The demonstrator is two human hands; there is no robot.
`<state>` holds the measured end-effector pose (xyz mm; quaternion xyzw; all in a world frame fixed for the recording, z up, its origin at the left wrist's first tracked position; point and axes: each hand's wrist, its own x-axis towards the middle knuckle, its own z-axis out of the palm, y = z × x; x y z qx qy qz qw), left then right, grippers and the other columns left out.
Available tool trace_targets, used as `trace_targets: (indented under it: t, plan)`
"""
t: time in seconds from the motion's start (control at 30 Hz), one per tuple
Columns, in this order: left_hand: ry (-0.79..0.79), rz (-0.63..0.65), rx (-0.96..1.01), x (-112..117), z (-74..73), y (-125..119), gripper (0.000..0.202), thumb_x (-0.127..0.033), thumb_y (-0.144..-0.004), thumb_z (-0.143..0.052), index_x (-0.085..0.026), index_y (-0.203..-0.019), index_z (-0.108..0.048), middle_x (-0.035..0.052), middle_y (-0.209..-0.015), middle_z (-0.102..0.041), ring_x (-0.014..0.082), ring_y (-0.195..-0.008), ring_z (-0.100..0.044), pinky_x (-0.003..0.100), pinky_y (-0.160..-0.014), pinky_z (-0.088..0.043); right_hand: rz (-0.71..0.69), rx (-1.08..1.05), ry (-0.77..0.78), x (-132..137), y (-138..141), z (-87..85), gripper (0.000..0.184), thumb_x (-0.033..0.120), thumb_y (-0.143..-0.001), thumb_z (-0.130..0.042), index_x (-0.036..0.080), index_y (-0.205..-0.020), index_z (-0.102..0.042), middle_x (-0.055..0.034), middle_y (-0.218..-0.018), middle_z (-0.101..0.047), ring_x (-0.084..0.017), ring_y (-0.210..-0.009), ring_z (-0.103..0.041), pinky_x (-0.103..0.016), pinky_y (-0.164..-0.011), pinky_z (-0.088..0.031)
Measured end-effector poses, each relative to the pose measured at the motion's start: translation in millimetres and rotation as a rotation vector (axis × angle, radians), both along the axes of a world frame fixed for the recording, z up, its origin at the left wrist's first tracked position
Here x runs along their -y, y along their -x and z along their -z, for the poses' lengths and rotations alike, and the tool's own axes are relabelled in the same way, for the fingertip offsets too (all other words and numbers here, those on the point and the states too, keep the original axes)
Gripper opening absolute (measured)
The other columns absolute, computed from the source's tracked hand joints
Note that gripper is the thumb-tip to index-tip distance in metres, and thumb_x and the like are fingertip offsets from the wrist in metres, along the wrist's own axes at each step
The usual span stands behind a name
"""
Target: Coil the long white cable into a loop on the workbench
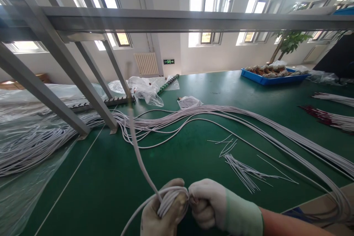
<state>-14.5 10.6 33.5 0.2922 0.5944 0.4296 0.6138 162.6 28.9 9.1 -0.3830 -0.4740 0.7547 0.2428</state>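
Both my hands wear pale gloves at the bottom middle of the view. My left hand [160,215] grips a coiled bunch of white cable [170,197], with one strand rising from it toward the frame above. My right hand [212,206] is closed against the same coil, pinching its end beside my left thumb. A long bundle of white cables [249,121] runs across the green table [177,162] from the left to the right edge. A small fan of thin white ties [243,171] lies just right of my hands.
A grey metal frame [91,96] stands on the table at the left, with clear plastic sheeting [24,177] under more cables. Plastic bags [146,90] lie at the back. A blue tray [273,77] holds parts at the far right. Red-tipped wire bundles [329,118] lie by the right edge.
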Motion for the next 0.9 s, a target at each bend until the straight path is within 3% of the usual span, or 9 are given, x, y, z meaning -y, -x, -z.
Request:
trace_targets:
  t: [0.07, 0.13, 0.27, 0.37, 0.5, 0.63, 0.7, 0.8, 0.9]
  plan:
    - [0.048, -0.032, 0.086, -5.7, 14.7, 8.7, 0.043, -0.042, -0.066, -0.091, -0.021, -0.101, -0.080, 0.0091, -0.087, -0.079, 0.0299, -0.084, -0.076, 0.034, -0.072, -0.063, 0.147, 0.031, -0.103, -2.7, -5.6, -2.3, 0.031, 0.048, -0.099, -0.041, 0.025, -0.078, -0.042, 0.0099, -0.058, -0.030, -0.011, -0.045, -0.024, -0.025, -0.045, -0.025]
    - [0.018, -0.093, 0.108, -8.6, 31.1, 14.8, 0.027, -0.037, -0.072, -0.083, -0.023, -0.096, -0.079, 0.0119, -0.103, -0.080, 0.0336, -0.102, -0.075, 0.040, -0.088, -0.063, 0.301, 0.265, -0.511, -5.1, -13.1, -7.0, 0.027, 0.044, -0.104, -0.046, 0.021, -0.095, -0.055, 0.0027, -0.071, -0.049, -0.015, -0.058, -0.043, -0.028, -0.055, -0.037]
    - [0.012, -0.139, 0.182, -2.5, 49.6, 11.1, 0.023, -0.028, -0.086, -0.061, -0.024, -0.102, -0.078, 0.0125, -0.131, -0.073, 0.0334, -0.130, -0.065, 0.046, -0.113, -0.051, 0.130, 0.691, -1.484, -9.0, -22.9, -14.5, 0.027, 0.032, -0.109, -0.044, 0.019, -0.097, -0.063, -0.0071, -0.094, -0.061, -0.020, -0.075, -0.048, -0.035, -0.068, -0.036]
    - [-0.001, -0.115, 0.219, 0.7, 44.8, 4.0, 0.023, -0.030, -0.088, -0.061, -0.025, -0.102, -0.078, 0.0130, -0.128, -0.075, 0.0331, -0.126, -0.068, 0.045, -0.108, -0.055, 0.068, 0.793, -1.727, -9.1, -20.6, -15.2, 0.036, 0.024, -0.110, -0.038, 0.018, -0.084, -0.061, -0.0049, -0.082, -0.058, -0.019, -0.067, -0.040, -0.036, -0.063, -0.029]
    - [0.014, -0.057, 0.174, -6.6, 23.2, 0.2, 0.025, -0.044, -0.084, -0.074, -0.023, -0.097, -0.079, 0.0123, -0.098, -0.080, 0.0328, -0.100, -0.077, 0.042, -0.089, -0.064, 0.180, 0.790, -1.453, -4.5, -6.8, -10.6, 0.029, 0.017, -0.103, -0.042, 0.019, -0.079, -0.057, -0.0036, -0.076, -0.054, -0.019, -0.067, -0.040, -0.036, -0.063, -0.026]
    - [-0.001, -0.035, 0.073, -16.4, -1.0, -8.0, 0.034, -0.041, -0.075, -0.084, -0.020, -0.101, -0.079, 0.0114, -0.090, -0.079, 0.0352, -0.091, -0.078, 0.044, -0.078, -0.066, 0.271, 0.323, -0.356, -4.2, 7.7, -3.7, 0.028, 0.032, -0.093, -0.052, 0.024, -0.068, -0.041, 0.0037, -0.064, -0.040, -0.014, -0.057, -0.036, -0.030, -0.055, -0.026]
    - [-0.073, -0.060, 0.020, -20.4, -11.0, -14.0, 0.041, -0.040, -0.073, -0.086, -0.020, -0.108, -0.078, 0.0119, -0.095, -0.079, 0.0364, -0.096, -0.077, 0.044, -0.080, -0.066, 0.171, 0.120, -0.062, -5.6, 10.1, 0.0, 0.032, 0.039, -0.092, -0.047, 0.027, -0.067, -0.031, 0.0081, -0.059, -0.029, -0.011, -0.048, -0.024, -0.027, -0.048, -0.024]
    - [-0.113, -0.052, 0.006, -24.5, -20.4, -18.8, 0.046, -0.039, -0.073, -0.085, -0.021, -0.115, -0.076, 0.0138, -0.104, -0.079, 0.0377, -0.103, -0.076, 0.045, -0.085, -0.065, 0.200, 0.082, -0.079, -5.9, 5.3, 4.0, 0.032, 0.046, -0.099, -0.041, 0.025, -0.074, -0.039, 0.0086, -0.061, -0.032, -0.010, -0.045, -0.023, -0.025, -0.044, -0.024]
    - [-0.112, -0.061, 0.026, -22.4, -19.3, -15.9, 0.045, -0.038, -0.075, -0.083, -0.022, -0.116, -0.076, 0.0150, -0.110, -0.079, 0.0384, -0.109, -0.074, 0.045, -0.089, -0.064, 0.321, 0.349, -0.694, -6.1, -6.3, 1.6, 0.027, 0.037, -0.107, -0.042, 0.021, -0.094, -0.060, 0.0000, -0.077, -0.055, -0.014, -0.061, -0.048, -0.027, -0.056, -0.038]
